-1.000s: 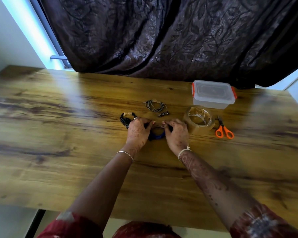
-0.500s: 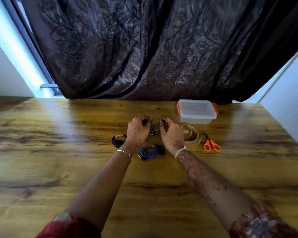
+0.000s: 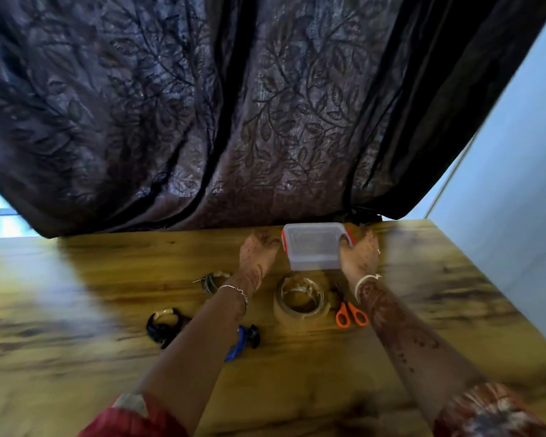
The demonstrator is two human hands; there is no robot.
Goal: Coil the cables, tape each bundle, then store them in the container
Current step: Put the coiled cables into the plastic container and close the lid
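The person reaches with both forearms far forward over the brown wooden surface (image 3: 108, 279). At its far edge stands the clear plastic container with orange clips (image 3: 312, 247), lid up, its long axis going left to right. The right hand (image 3: 360, 255) grips its right end, thumb on top. The left hand (image 3: 259, 250), fingers straight, lies just beside its left end.

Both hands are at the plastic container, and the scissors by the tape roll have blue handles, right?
Not quite. In the head view the scissors beside the tape roll have orange handles, not blue. The left hand and right hand are indeed at the container.
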